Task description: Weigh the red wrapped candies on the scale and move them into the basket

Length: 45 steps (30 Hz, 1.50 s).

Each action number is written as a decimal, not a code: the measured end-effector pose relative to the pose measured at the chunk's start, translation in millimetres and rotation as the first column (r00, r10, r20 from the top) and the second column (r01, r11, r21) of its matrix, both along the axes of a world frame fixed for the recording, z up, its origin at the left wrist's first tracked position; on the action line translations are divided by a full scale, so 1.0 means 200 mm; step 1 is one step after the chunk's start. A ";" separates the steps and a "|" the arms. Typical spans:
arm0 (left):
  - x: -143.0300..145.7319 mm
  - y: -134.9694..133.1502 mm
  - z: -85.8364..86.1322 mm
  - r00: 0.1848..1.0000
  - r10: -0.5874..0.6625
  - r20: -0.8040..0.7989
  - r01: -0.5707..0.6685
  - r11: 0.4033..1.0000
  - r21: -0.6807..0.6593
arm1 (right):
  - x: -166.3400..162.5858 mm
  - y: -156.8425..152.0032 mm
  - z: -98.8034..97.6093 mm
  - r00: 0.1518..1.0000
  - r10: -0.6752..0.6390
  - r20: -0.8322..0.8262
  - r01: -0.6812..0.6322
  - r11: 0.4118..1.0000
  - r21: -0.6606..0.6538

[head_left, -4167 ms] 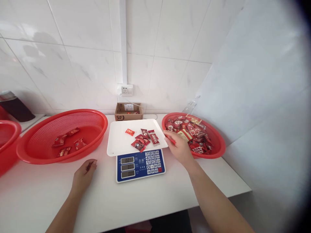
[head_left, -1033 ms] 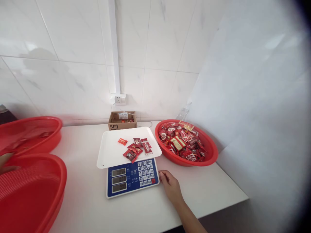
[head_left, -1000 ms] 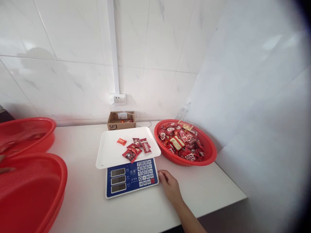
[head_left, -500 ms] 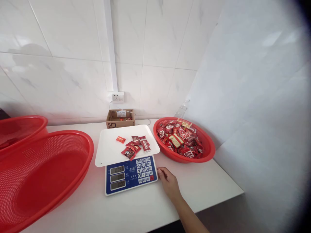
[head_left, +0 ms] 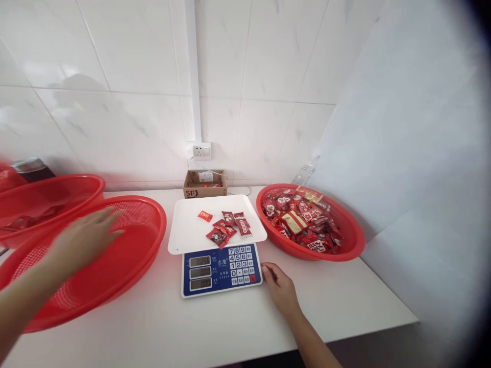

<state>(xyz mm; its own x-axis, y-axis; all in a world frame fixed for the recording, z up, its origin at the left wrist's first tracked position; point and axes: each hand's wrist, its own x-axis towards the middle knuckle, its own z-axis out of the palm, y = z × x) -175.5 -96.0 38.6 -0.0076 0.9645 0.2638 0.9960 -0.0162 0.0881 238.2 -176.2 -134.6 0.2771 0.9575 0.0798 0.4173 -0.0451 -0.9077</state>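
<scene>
My left hand [head_left: 82, 238] hovers over the near red mesh basket [head_left: 148, 245], fingers stretched out and blurred by motion, holding nothing. My right hand [head_left: 279, 287] rests on the white table just right of the blue electronic scale [head_left: 221, 268], fingers loosely curled, nothing in them. The scale's white tray [head_left: 184, 232] carries several red candy packets [head_left: 226, 227]. A red basket [head_left: 355, 243] heaped with red wrapped candies stands to the right of the scale.
A second red basket [head_left: 88, 186] sits behind the near one at the left, with a dark container [head_left: 30, 168] beyond it. A small cardboard box [head_left: 205, 184] stands against the tiled wall under a socket [head_left: 201, 151]. The table edge runs along the front and right.
The red basket holding a few candies went to the back left and an empty mesh basket now sits beside the scale. My left hand has come into view over it. My right hand left the candy basket.
</scene>
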 end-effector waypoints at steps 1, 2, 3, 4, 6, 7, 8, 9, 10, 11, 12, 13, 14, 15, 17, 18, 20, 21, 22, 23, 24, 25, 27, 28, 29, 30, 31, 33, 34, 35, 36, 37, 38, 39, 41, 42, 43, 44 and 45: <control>0.11 0.01 -0.01 0.991 -0.136 -0.010 0.135 0.989 -0.069 | 0.00 0.00 0.00 1.000 -0.002 0.000 0.002 1.000 0.000; 0.24 0.04 -0.02 0.970 -0.242 -0.001 0.240 0.960 -0.143 | 0.00 0.00 -0.01 1.000 -0.006 -0.001 0.006 1.000 0.001; 0.36 0.06 -0.03 0.943 -0.333 0.003 0.328 0.928 -0.178 | 0.00 0.00 -0.01 1.000 -0.010 -0.001 0.010 1.000 0.003; 0.48 0.10 -0.06 0.902 -0.432 -0.014 0.421 0.885 -0.201 | 0.00 0.00 -0.01 1.000 -0.012 -0.002 0.012 1.000 0.006; 0.67 0.18 -0.12 0.823 -0.563 -0.073 0.533 0.810 -0.246 | 0.00 0.00 -0.02 1.000 -0.016 -0.003 0.016 1.000 0.011; 0.73 0.23 -0.15 0.794 -0.597 -0.110 0.558 0.789 -0.258 | 0.00 -0.01 -0.02 1.000 -0.017 -0.003 0.017 1.000 0.013; 0.78 0.28 -0.18 0.783 -0.610 -0.119 0.567 0.780 -0.263 | 0.01 -0.01 -0.02 1.000 -0.017 -0.002 0.017 1.000 0.014; 0.81 0.32 -0.21 0.776 -0.617 -0.131 0.572 0.777 -0.263 | 0.01 -0.01 -0.02 1.000 -0.017 0.000 0.017 1.000 0.015; 0.82 0.36 -0.24 0.777 -0.613 -0.143 0.568 0.781 -0.260 | 0.01 -0.02 -0.03 1.000 -0.016 0.002 0.016 1.000 0.015; 0.83 0.39 -0.25 0.784 -0.602 -0.153 0.558 0.790 -0.254 | 0.01 -0.02 -0.03 1.000 -0.013 0.004 0.013 1.000 0.014; 0.82 0.41 -0.26 0.794 -0.584 -0.166 0.540 0.805 -0.246 | 0.01 -0.02 -0.03 1.000 -0.009 0.003 0.009 1.000 0.013; 0.81 0.41 -0.25 0.810 -0.558 -0.180 0.515 0.824 -0.237 | 0.01 -0.02 -0.03 1.000 -0.005 0.001 0.005 1.000 0.012; 0.79 0.41 -0.24 0.829 -0.524 -0.193 0.483 0.846 -0.226 | 0.01 -0.02 -0.04 1.000 -0.001 -0.002 0.001 1.000 0.010; 0.75 0.40 -0.22 0.851 -0.483 -0.205 0.443 0.871 -0.211 | 0.02 -0.02 -0.04 1.000 -0.001 -0.006 0.001 1.000 0.009; 0.65 0.36 -0.16 0.897 -0.381 -0.225 0.348 0.921 -0.173 | 0.02 -0.01 -0.05 1.000 -0.007 -0.017 0.008 1.000 0.007; 0.59 0.34 -0.13 0.916 -0.326 -0.234 0.297 0.943 -0.151 | 0.02 -0.01 -0.05 1.000 -0.012 -0.020 0.012 1.000 0.005; 0.48 0.28 -0.07 0.942 -0.222 -0.251 0.201 0.974 -0.107 | 0.03 0.00 -0.06 1.000 -0.023 -0.019 0.023 1.000 -0.007; 0.44 0.24 -0.04 0.949 -0.186 -0.256 0.169 0.982 -0.088 | 0.03 0.00 -0.07 1.000 -0.027 -0.015 0.027 0.999 -0.018; 0.41 0.21 -0.03 0.954 -0.176 -0.242 0.160 0.984 -0.083 | 0.03 0.00 -0.07 0.999 -0.033 -0.011 0.032 0.999 -0.030; 0.41 0.17 -0.03 0.958 -0.201 -0.203 0.184 0.978 -0.097 | 0.03 0.01 -0.07 0.999 -0.039 -0.008 0.039 0.999 -0.038; 0.43 0.14 -0.03 0.956 -0.258 -0.139 0.241 0.962 -0.129 | 0.03 0.01 -0.07 0.999 -0.045 -0.005 0.045 0.998 -0.043; 0.47 0.10 -0.05 0.940 -0.336 -0.055 0.323 0.931 -0.168 | 0.03 0.01 -0.07 0.999 -0.051 -0.003 0.051 0.998 -0.046; 0.59 0.04 -0.11 0.856 -0.503 0.120 0.517 0.827 -0.222 | 0.03 0.01 -0.07 0.998 -0.060 0.009 0.060 0.997 -0.050; 0.66 0.02 -0.14 0.808 -0.566 0.165 0.590 0.777 -0.220 | 0.03 0.01 -0.07 0.998 -0.060 0.017 0.061 0.997 -0.052; 0.73 0.00 -0.17 0.763 -0.620 0.181 0.646 0.733 -0.210 | 0.03 0.01 -0.07 0.998 -0.057 0.024 0.059 0.997 -0.053; 0.80 -0.01 -0.20 0.736 -0.655 0.172 0.677 0.708 -0.201 | 0.03 0.00 -0.07 0.998 -0.054 0.029 0.056 0.997 -0.053; 0.85 -0.01 -0.22 0.721 -0.677 0.146 0.692 0.696 -0.191 | 0.03 0.00 -0.07 0.998 -0.051 0.030 0.053 0.997 -0.050; 0.93 0.00 -0.25 0.720 -0.689 0.082 0.691 0.701 -0.176 | 0.03 0.00 -0.07 0.999 -0.044 0.019 0.045 0.998 -0.036; 0.95 0.01 -0.25 0.725 -0.686 0.059 0.684 0.710 -0.169 | 0.03 0.00 -0.08 0.999 -0.041 0.012 0.042 0.999 -0.031; 0.96 0.02 -0.26 0.728 -0.684 0.043 0.681 0.714 -0.164 | 0.03 0.00 -0.08 0.999 -0.039 0.008 0.039 0.999 -0.027; 0.96 0.03 -0.25 0.733 -0.679 0.033 0.675 0.720 -0.162 | 0.03 0.00 -0.09 0.999 -0.038 0.006 0.038 0.999 -0.024; 0.95 0.03 -0.25 0.740 -0.672 0.022 0.666 0.727 -0.165 | 0.03 0.00 -0.09 0.999 -0.038 0.004 0.038 0.999 -0.021; 0.93 0.04 -0.23 0.752 -0.660 0.006 0.651 0.740 -0.169 | 0.03 0.00 -0.09 0.999 -0.040 0.003 0.040 0.999 -0.016; 0.90 0.05 -0.21 0.769 -0.639 -0.014 0.628 0.759 -0.175 | 0.03 0.00 -0.09 0.999 -0.044 -0.001 0.044 0.999 -0.010; 0.82 0.05 -0.16 0.824 -0.563 -0.068 0.546 0.819 -0.177 | 0.03 0.00 -0.08 0.999 -0.053 -0.010 0.053 0.999 0.001; 0.76 0.05 -0.12 0.861 -0.498 -0.100 0.479 0.861 -0.170 | 0.03 0.00 -0.08 0.998 -0.058 -0.011 0.058 0.998 0.003; 0.69 0.05 -0.08 0.897 -0.422 -0.132 0.401 0.903 -0.156 | 0.02 0.00 -0.07 0.998 -0.063 -0.008 0.063 0.998 0.006; 0.63 0.05 -0.04 0.929 -0.330 -0.167 0.309 0.941 -0.136 | 0.02 0.00 -0.07 0.998 -0.067 -0.002 0.067 0.998 0.007; 0.56 0.05 -0.01 0.950 -0.239 -0.200 0.219 0.969 -0.116 | 0.02 0.00 -0.07 0.998 -0.069 0.005 0.069 0.998 0.008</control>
<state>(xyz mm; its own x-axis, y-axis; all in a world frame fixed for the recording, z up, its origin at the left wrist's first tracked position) -63.7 -85.5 37.2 0.2626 0.9538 0.1459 0.9623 -0.2478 -0.1118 242.4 -175.9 -147.6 0.3424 0.9354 0.0886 0.4182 -0.0673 -0.9059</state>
